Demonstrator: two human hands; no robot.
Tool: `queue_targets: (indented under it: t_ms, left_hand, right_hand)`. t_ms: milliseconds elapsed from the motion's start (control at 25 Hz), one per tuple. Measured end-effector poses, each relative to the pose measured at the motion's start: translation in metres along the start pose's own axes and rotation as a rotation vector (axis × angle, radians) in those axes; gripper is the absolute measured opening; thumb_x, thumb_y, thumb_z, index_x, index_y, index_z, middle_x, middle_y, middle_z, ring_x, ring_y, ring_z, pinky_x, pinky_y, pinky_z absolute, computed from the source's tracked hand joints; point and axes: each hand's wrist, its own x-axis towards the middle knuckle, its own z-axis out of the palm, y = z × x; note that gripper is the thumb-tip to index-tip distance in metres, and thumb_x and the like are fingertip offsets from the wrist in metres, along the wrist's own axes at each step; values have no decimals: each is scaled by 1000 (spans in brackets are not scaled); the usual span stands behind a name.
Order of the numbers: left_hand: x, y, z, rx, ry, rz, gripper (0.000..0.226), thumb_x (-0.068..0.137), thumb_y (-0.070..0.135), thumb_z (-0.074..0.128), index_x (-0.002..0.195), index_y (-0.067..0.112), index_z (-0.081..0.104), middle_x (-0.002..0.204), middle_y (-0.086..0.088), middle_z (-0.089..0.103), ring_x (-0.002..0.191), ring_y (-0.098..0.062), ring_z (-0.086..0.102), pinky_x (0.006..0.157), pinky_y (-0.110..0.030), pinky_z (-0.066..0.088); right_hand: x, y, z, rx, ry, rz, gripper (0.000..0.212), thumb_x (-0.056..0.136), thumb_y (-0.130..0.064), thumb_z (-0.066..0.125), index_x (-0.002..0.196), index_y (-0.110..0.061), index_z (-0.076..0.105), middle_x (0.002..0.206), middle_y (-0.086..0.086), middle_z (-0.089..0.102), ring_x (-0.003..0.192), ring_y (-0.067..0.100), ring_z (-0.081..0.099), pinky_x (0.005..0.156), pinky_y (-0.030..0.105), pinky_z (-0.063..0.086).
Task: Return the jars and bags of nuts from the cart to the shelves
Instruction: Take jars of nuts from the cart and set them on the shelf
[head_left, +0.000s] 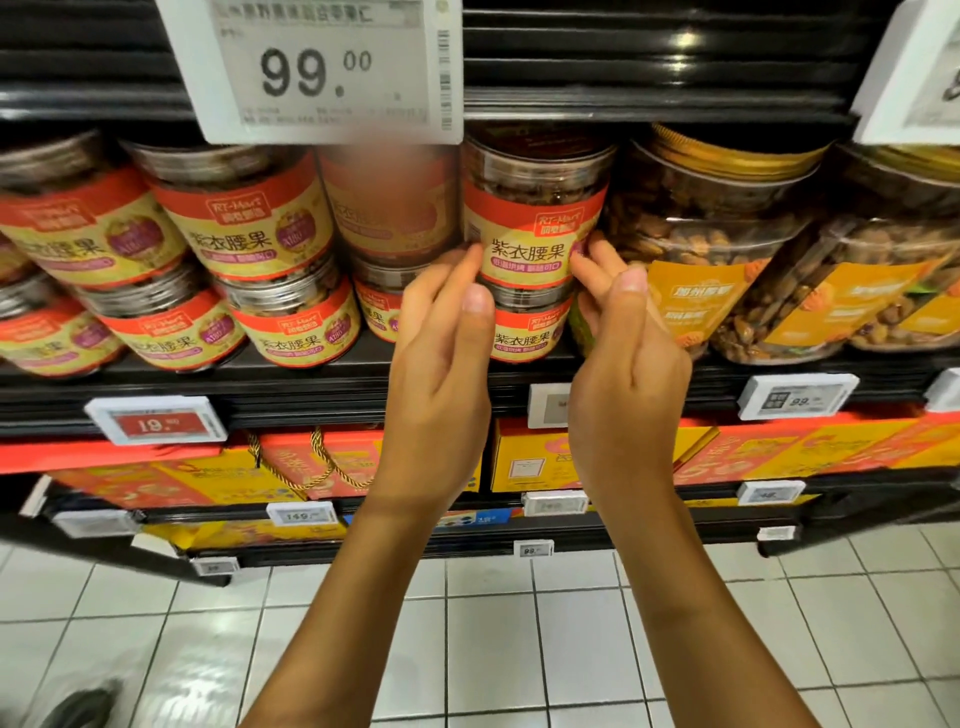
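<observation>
1. Your left hand (441, 338) and right hand (628, 343), at centre frame, flank the top jar (535, 218). Nearly straight fingertips touch its label sides, thumbs are off it, and neither hand clasps anything.
2. That jar stands upright on a lower jar (524, 327) on the shelf (311, 400), just above both hands.
3. Both hands look equally near. Its long axis is vertical, so push level.

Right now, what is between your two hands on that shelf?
In the head view, a red-labelled nut jar, stacked on a second jar, stands between the left hand and the right hand; both touch its sides.
</observation>
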Motion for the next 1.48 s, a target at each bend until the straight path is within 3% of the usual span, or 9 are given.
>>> queue_targets:
  t_ms: [80,160,280,400,520,760,1040,1360,1480]
  left_hand:
    - [-5,2,2,20,1,8,38,95,34,32,132,32,39,140,10,40,131,5,35,110,-19,30]
    - [-14,6,0,-10,65,-28,36,94,36,35,128,32,44,137,6,48,129,-2,42,110,-27,34]
    - [-36,22,-17,-86,214,-182,28,97,32,39,120,26,55,115,1,64,107,-8,61,95,-24,48]
    - [-84,60,-49,-100,322,-292,23,100,14,37,107,16,60,85,-3,66,77,-11,66,75,-19,52]
    - [-150,108,-92,-124,464,-430,24,99,7,37,94,11,61,73,-3,64,60,-7,63,67,-17,52]
    - [-312,174,-166,-73,928,-672,24,98,12,42,87,15,64,72,1,67,62,-8,64,73,-23,50]
    - [-464,199,-280,-242,1498,-609,26,94,9,48,79,16,68,63,3,70,57,-7,65,68,-20,56]
    - [-552,238,-465,-185,1652,-506,23,96,10,44,84,14,64,52,8,64,50,-1,60,47,-10,44]
    - [-562,233,-523,-223,1646,-494,26,95,9,44,83,14,66,57,6,65,56,-4,62,58,-14,51]
  right_hand:
    - [-2,0,-4,-18,-39,-6,61,91,-43,24,121,-5,61,130,-6,51,127,2,44,106,35,41]
    - [-5,-4,-11,-18,-55,3,55,94,-39,25,116,-8,64,130,-4,53,126,7,47,105,37,42]
    - [-19,-20,-27,-48,-126,55,36,95,-34,26,103,-27,61,121,1,61,117,10,55,100,40,46]
    - [-48,-55,-47,-89,-384,92,29,93,-41,27,102,-37,55,109,-4,63,102,7,62,92,38,50]
    - [-78,-98,-52,-165,-745,199,29,94,-37,32,103,-29,58,98,-8,65,93,11,65,88,42,50]
    - [-194,-156,-10,-84,-1372,243,25,92,-34,36,93,-30,61,84,-10,70,80,12,68,81,35,54]
    - [-356,-213,110,26,-1750,158,31,86,-53,37,90,-40,65,90,-14,72,83,9,68,81,35,54]
    - [-516,-310,247,99,-1950,142,28,91,-44,38,89,-38,65,86,-18,72,84,5,66,83,34,52]
    - [-547,-327,302,89,-2011,131,28,93,-38,37,92,-36,64,86,-17,71,82,10,67,81,37,54]
